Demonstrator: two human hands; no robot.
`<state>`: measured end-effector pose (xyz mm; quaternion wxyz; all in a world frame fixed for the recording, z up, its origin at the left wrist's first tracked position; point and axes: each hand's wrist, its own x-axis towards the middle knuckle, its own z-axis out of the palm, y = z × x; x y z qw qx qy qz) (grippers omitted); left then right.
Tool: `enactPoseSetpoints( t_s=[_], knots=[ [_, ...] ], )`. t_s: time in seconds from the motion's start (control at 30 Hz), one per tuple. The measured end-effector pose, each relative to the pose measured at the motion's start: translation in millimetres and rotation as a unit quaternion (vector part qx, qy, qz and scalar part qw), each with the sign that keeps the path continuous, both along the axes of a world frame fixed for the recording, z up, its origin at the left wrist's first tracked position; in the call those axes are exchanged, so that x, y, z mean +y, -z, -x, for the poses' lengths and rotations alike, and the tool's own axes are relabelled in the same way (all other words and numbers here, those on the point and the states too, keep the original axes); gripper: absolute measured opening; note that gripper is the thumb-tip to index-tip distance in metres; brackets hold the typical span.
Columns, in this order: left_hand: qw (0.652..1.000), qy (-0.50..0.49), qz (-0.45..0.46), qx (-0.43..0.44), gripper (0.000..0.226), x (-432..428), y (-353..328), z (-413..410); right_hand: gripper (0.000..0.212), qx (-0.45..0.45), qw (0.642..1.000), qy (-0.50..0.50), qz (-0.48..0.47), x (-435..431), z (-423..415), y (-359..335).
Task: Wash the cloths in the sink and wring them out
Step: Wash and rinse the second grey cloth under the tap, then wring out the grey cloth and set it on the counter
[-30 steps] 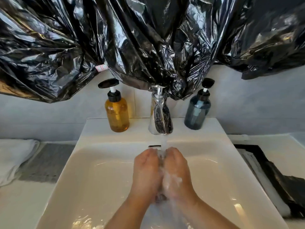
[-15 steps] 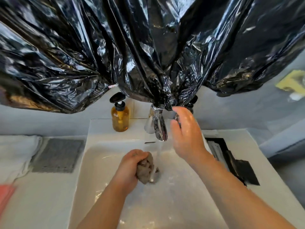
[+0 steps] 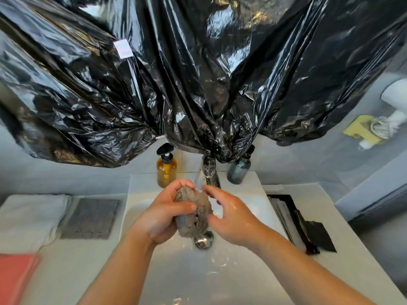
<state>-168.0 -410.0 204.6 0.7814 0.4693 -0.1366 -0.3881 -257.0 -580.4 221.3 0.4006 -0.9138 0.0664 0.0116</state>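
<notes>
Wadded grey cloth (image 3: 193, 213) is up in front of me, a soggy lump held over the middle of the white sink (image 3: 242, 271), just above the metal drain (image 3: 203, 239). My left hand (image 3: 164, 216) has it clenched: thumb across the near face, the other fingers (image 3: 176, 188) curled over the top. My right hand (image 3: 234, 219) sits at the cloth's right side, fingers loose and spread. The thumb rests against the fabric and the fingertips reach toward its top edge, not closed around it. Both hands are shiny wet, and drops glisten on the basin floor. Behind the cloth stands the chrome faucet (image 3: 209, 175), its top wrapped in black plastic. An amber pump bottle (image 3: 166, 172) stands to its left and a blue-grey bottle (image 3: 239, 171) to its right, both on the sink's back ledge. On the surface (image 3: 72, 265) to the left lies a flat grey cloth (image 3: 90, 217), then a folded white towel (image 3: 28, 216), and a pink cloth (image 3: 15, 274) at the near edge. To the right lie dark flat items (image 3: 304, 225), blurred. A black plastic sheet (image 3: 198, 73) hangs across the wall above.
</notes>
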Motion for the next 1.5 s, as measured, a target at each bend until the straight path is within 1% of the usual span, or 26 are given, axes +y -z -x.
enactPoseSetpoints(
  t_s=[0.03,0.1,0.17,0.2,0.23,0.3,0.37,0.4,0.43,0.47,0.53,0.57,0.63,0.7,0.73,0.83,0.9,0.93,0.97,1.03,1.1,1.17,1.23,1.37,1.43,1.5],
  knots=[
    [1.0,0.005,0.004,-0.015,0.053,1,-9,1,0.054,0.014,0.998,0.004,-0.059,6,5,1],
    [0.999,0.003,-0.01,-0.052,0.052,3,-30,6,0.038,-0.018,0.993,0.037,-0.112,9,9,1],
    [0.988,-0.019,-0.088,-0.126,0.048,5,-51,11,0.02,-0.048,0.988,0.06,-0.132,5,11,-8],
    [0.969,-0.039,-0.155,-0.186,0.047,7,-62,14,0.021,-0.056,0.986,0.06,-0.144,2,13,-17],
    [0.937,-0.057,-0.232,-0.254,0.046,8,-72,16,0.022,-0.061,0.985,0.056,-0.152,-1,16,-26],
    [0.851,-0.064,-0.355,-0.383,0.047,9,-90,21,0.016,-0.068,0.985,0.025,-0.155,-8,23,-45],
    [0.773,-0.049,-0.428,-0.465,0.049,6,-106,29,0.016,-0.067,0.99,-0.014,-0.123,-16,30,-62],
    [0.747,-0.049,-0.448,-0.489,0.047,3,-114,34,0.019,-0.071,0.991,-0.031,-0.106,-21,34,-70],
    [0.735,-0.057,-0.451,-0.504,0.041,-1,-123,40,0.023,-0.074,0.992,-0.042,-0.096,-26,37,-78],
    [0.734,-0.072,-0.444,-0.509,0.031,-4,-132,46,0.026,-0.075,0.991,-0.05,-0.096,-31,41,-85],
    [0.761,-0.117,-0.414,-0.486,0.013,-15,-152,61,0.03,-0.065,0.991,-0.066,-0.101,-42,49,-100],
    [0.774,-0.14,-0.405,-0.467,0.01,-21,-160,69,0.03,-0.059,0.991,-0.076,-0.092,-46,55,-107],
    [0.78,-0.183,-0.409,-0.437,0.024,-36,-174,82,0.028,-0.061,0.992,-0.089,-0.066,-51,65,-120],
    [0.797,-0.224,-0.396,-0.397,0.038,-51,-187,95,0.036,-0.065,0.994,-0.079,-0.044,-55,72,-126],
    [0.804,-0.239,-0.39,-0.38,0.04,-59,-194,102,0.037,-0.074,0.994,-0.073,-0.029,-57,75,-127],
    [0.792,-0.243,-0.418,-0.374,0.031,-73,-214,116,0.007,-0.124,0.991,-0.048,0.003,-62,79,-134],
    [0.797,-0.213,-0.433,-0.363,0.025,-75,-226,123,0.017,-0.132,0.99,-0.044,-0.027,-67,78,-138],
    [0.796,-0.194,-0.444,-0.362,0.021,-74,-234,126,0.016,-0.127,0.989,-0.044,-0.058,-68,77,-140],
    [0.787,-0.175,-0.462,-0.37,0.02,-72,-241,127,0.015,-0.123,0.988,-0.043,-0.087,-70,76,-142],
    [0.748,-0.14,-0.511,-0.4,0.019,-66,-255,129,0.018,-0.103,0.985,-0.065,-0.12,-73,77,-149],
    [0.717,-0.113,-0.536,-0.431,0.013,-60,-268,129,0.032,-0.072,0.984,-0.095,-0.129,-72,81,-164],
    [0.711,-0.094,-0.542,-0.438,0.015,-54,-277,128,0.033,-0.042,0.985,-0.11,-0.128,-70,80,-178],
    [0.731,-0.074,-0.531,-0.422,0.015,-46,-283,121,0.024,-0.013,0.991,-0.1,-0.09,-67,75,-191],
    [0.796,-0.022,-0.479,-0.37,0.017,-28,-287,103,0.03,0.024,0.992,-0.101,-0.078,-58,69,-209],
    [0.829,0.021,-0.435,-0.349,0.017,-17,-286,94,0.039,0.061,0.984,-0.098,-0.137,-53,67,-214],
    [0.847,0.07,-0.399,-0.345,0.015,-5,-285,84,0.026,0.067,0.971,-0.087,-0.21,-48,58,-216]
  ],
)
